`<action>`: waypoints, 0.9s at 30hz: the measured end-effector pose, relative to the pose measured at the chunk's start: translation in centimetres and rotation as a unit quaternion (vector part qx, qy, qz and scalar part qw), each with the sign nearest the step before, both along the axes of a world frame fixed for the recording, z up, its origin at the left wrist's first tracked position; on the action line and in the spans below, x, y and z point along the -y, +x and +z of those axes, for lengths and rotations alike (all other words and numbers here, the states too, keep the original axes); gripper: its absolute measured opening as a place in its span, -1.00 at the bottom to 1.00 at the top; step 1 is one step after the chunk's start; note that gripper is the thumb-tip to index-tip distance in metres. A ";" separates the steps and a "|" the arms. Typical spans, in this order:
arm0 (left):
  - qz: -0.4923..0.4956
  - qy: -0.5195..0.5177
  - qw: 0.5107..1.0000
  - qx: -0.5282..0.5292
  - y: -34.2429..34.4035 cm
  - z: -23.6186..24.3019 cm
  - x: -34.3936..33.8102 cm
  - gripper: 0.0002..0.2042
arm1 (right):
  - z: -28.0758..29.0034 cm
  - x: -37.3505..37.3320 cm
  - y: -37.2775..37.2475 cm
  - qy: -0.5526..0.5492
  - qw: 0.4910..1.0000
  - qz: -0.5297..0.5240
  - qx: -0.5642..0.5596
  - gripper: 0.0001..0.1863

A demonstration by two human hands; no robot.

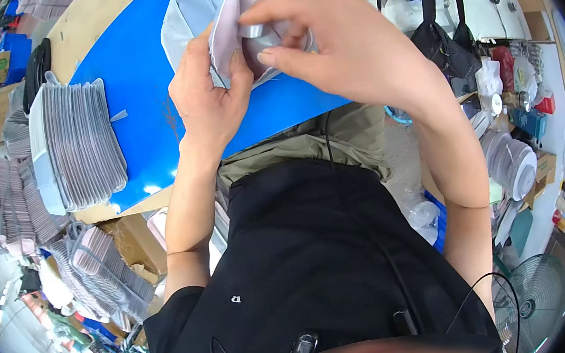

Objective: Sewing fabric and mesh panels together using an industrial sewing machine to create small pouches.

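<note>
Over the blue tabletop (142,109), my left hand (207,94) pinches the edge of a folded panel piece (225,26), pale pink inside and light grey-blue outside. Its thumb presses on the pink side while the fingers stay behind. My right hand (344,47) comes in from the right with bent fingers, slightly smeared by motion. Between its thumb and fingers sits a shiny, silvery round thing (256,33), like a small roll of tape, against the opened folds. My fingers partly hide it, so its exact kind does not show.
A tall stack of grey and pink panels (77,147) stands on the table's left. Tied bundles (101,263) of similar pieces lie lower left. A black bag (453,49) hangs at upper right. White spools (511,164) and a fan (530,301) are on my right.
</note>
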State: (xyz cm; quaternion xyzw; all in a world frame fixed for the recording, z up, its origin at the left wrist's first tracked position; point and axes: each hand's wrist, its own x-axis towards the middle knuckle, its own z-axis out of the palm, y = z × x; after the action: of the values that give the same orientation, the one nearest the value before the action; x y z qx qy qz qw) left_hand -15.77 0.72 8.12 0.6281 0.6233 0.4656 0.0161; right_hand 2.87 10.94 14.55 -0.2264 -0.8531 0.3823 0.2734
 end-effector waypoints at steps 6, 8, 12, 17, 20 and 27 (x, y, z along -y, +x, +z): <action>0.011 0.050 0.999 0.002 -0.3 -0.2 -0.2 -0.70 | 1.6 0.2 -0.9 0.157 0.982 -0.036 0.099 -0.78; 0.002 0.092 0.996 -0.016 -0.4 -0.2 -0.5 -0.59 | 1.6 0.4 -0.8 0.172 0.977 -0.064 0.109 -0.79; -0.008 0.129 0.991 -0.025 -0.4 -0.2 -0.8 -0.60 | 0.0 0.7 -2.1 0.314 0.932 -0.145 0.109 -0.84; -0.003 0.125 0.991 -0.052 -0.6 0.1 -0.9 -0.61 | -1.1 2.0 -2.7 0.350 0.913 0.030 0.206 -0.89; -0.007 0.146 0.988 -0.040 -0.7 0.0 -1.0 -0.60 | -0.2 1.6 -1.0 0.253 0.961 -0.057 0.093 -0.86; -0.016 0.132 0.989 -0.058 -0.2 -0.2 -1.1 -0.59 | -2.9 2.8 -2.5 0.327 0.919 0.039 0.218 -0.81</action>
State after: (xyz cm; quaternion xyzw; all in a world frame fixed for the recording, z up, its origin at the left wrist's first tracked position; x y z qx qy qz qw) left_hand -15.98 1.80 7.94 0.6607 0.5456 0.5066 -0.0956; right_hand 0.36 8.18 11.69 -0.1686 -0.9772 0.0339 0.1241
